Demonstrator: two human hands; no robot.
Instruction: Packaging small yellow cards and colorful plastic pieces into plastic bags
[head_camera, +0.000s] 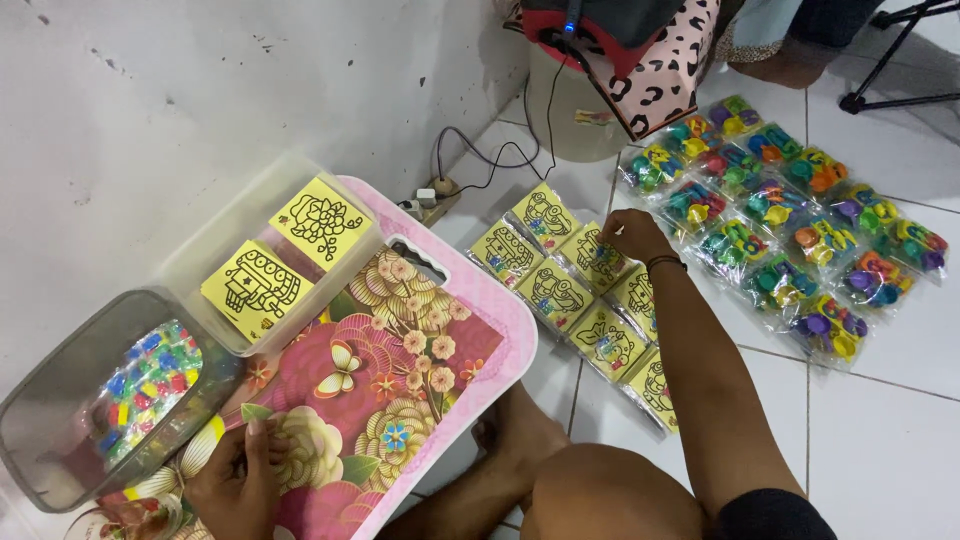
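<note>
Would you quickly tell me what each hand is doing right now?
Left hand: fingers curled, resting on the floral tray; a held item cannot be told.
Right hand: pinching a yellow picture card.

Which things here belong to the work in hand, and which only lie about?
In use:
right hand on the yellow picture packets laid on the floor
left hand on the flowered tray

Lying about:
bags of coloured pieces
clear tub of beads
power cable
</note>
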